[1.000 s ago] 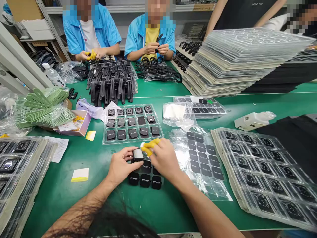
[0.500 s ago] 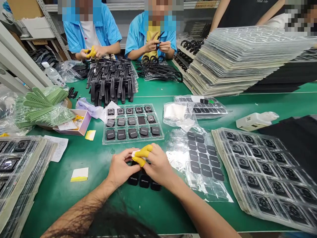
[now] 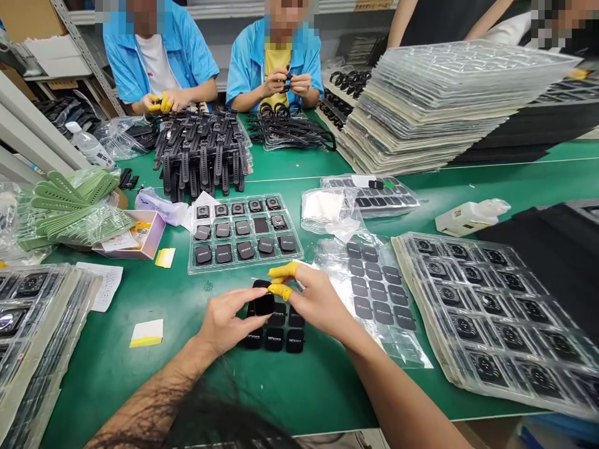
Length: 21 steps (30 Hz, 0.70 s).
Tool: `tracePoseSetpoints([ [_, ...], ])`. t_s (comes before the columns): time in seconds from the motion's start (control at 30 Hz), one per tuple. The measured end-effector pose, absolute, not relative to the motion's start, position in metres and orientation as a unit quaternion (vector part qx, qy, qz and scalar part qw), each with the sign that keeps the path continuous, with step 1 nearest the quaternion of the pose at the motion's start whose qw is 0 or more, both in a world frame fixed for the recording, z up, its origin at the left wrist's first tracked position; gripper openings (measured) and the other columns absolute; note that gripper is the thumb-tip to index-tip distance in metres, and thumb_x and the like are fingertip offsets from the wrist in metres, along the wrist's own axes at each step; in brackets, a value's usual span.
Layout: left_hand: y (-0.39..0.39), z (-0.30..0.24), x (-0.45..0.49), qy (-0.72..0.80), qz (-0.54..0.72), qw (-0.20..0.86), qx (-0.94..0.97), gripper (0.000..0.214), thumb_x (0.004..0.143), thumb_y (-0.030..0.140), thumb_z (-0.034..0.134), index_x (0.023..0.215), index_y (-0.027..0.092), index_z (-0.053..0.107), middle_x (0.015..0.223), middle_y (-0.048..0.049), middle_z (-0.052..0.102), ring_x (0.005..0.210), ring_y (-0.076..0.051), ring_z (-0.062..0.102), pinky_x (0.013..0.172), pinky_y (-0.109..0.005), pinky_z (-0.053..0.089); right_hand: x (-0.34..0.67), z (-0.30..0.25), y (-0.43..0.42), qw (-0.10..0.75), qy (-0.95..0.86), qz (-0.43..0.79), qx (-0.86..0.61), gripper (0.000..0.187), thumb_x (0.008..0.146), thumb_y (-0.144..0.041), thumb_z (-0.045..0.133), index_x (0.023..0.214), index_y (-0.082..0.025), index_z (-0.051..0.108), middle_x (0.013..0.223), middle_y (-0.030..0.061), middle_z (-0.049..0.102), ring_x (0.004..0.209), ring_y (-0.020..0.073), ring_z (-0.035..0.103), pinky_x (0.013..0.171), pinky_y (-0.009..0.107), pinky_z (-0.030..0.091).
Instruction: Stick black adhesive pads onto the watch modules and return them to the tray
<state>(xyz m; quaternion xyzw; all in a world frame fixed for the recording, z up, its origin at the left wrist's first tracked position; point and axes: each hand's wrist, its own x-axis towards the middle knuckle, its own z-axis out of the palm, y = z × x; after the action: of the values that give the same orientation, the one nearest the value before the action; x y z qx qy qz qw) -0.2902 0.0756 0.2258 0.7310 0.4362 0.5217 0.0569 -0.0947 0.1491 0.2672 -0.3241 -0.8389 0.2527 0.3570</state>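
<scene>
My left hand (image 3: 228, 321) pinches a black square smartwatch body (image 3: 264, 302) by its edges, tilted up with its glossy dark side toward me. My right hand (image 3: 314, 298) wears yellow finger cots on thumb and index, whose tips are apart at the watch's right edge. A bit of white wipe (image 3: 307, 265) shows behind its index finger, seemingly tucked in the other fingers, which are hidden. Below both hands, several black square watch pieces with white lettering (image 3: 274, 338) lie in rows on the green table (image 3: 201, 399).
Ahead stands a clear tray of watches (image 3: 246, 269). To the right are a plastic sheet of black squares (image 3: 382, 312), stacked watch trays (image 3: 468, 299) and a white bottle (image 3: 468, 217). Left are yellow-edged paper pads (image 3: 146, 332) and green straps (image 3: 77, 193). Two co-workers in blue sit opposite.
My right hand has drawn back to the right, taking the white wipe off the watch. The watch now shows tilted in my left hand. The view has shifted slightly.
</scene>
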Motion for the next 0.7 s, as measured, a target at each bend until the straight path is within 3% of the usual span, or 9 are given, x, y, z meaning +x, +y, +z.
tracePoseSetpoints([
  [0.17,0.075,0.232,-0.292,0.466,0.452,0.112,0.752,0.027,0.083,0.029,0.077,0.109,0.024,0.075,0.111,-0.006,0.078,0.113,-0.025,0.071,0.101,-0.039,0.058,-0.088,0.275,0.153,0.327,-0.829,0.281,-0.357,0.019,0.089,-0.014,0.063,0.104,-0.022,0.072,0.099,0.0043,0.077,0.086,0.0191,0.071,0.082,0.036,0.055],
  [0.43,0.076,0.223,-0.292,0.418,0.482,0.102,0.763,0.033,0.086,0.018,0.071,0.118,0.026,0.072,0.107,-0.0041,0.079,0.103,-0.021,0.074,0.092,-0.032,0.061,-0.093,0.278,0.145,0.276,-0.842,0.235,-0.4,0.02,0.091,-0.016,0.061,0.106,-0.019,0.073,0.106,0.0073,0.077,0.098,0.0248,0.069,0.093,0.046,0.05],
  [0.6,0.077,0.221,-0.292,0.452,0.472,0.083,0.753,0.029,0.087,0.02,0.069,0.115,0.026,0.074,0.104,-0.0051,0.079,0.1,-0.022,0.073,0.088,-0.034,0.061,-0.104,0.266,0.138,0.346,-0.77,0.334,-0.42,0.014,0.088,-0.022,0.065,0.1,-0.022,0.072,0.102,0.0026,0.076,0.094,0.0208,0.07,0.084,0.039,0.054],
  [0.7,0.076,0.223,-0.289,0.441,0.492,0.083,0.746,0.031,0.085,0.018,0.07,0.115,0.025,0.074,0.093,-0.0045,0.079,0.091,-0.021,0.072,0.079,-0.032,0.061,-0.11,0.256,0.136,0.414,-0.773,0.258,-0.406,0.009,0.087,-0.02,0.066,0.093,-0.024,0.072,0.095,0.0003,0.076,0.089,0.0204,0.068,0.083,0.039,0.052],
])
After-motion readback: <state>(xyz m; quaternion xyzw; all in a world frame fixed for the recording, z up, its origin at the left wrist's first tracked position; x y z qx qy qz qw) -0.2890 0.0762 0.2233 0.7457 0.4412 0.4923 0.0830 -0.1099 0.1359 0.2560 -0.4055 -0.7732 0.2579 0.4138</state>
